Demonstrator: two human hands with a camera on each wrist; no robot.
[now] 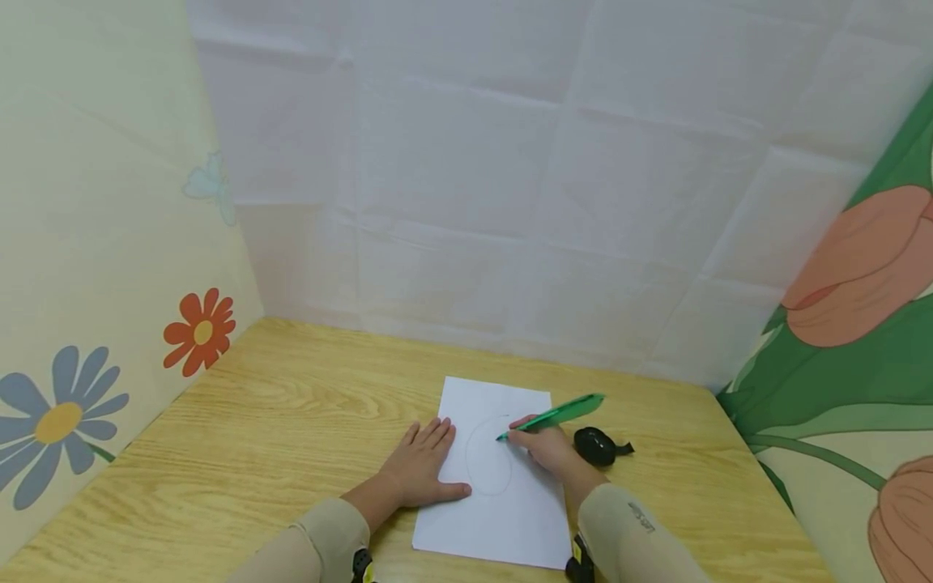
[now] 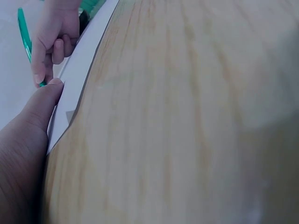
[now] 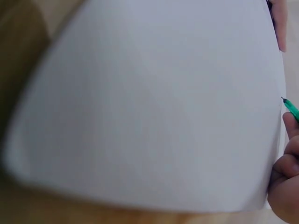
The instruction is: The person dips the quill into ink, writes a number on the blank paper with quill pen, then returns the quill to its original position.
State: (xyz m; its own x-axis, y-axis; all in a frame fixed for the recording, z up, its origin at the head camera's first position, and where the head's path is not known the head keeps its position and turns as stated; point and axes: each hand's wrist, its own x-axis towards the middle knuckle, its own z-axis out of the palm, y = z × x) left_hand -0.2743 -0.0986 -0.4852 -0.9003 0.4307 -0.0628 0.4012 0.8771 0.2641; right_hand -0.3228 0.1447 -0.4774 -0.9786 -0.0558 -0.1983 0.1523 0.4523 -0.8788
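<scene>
A white sheet of paper (image 1: 532, 526) lies on the wooden table, with a thin curved loop drawn on it. My left hand (image 1: 417, 470) lies flat with fingers spread at the sheet's left edge, its thumb on the paper. In the left wrist view, the left thumb (image 2: 35, 116) is at the paper's edge. My right hand (image 1: 548, 448) pinches a green pen (image 1: 557, 414) near its tip, over the upper part of the drawn loop. The right wrist view shows the pen's dark tip (image 3: 283, 99) and the right hand's curled fingers (image 3: 286, 165).
A black rounded object (image 1: 594, 446) with a short tab sits on the table (image 1: 306, 389) just right of the right hand. A white sheet (image 1: 466, 162) hangs behind the table. Flower-printed panels (image 1: 102, 202) stand at both sides.
</scene>
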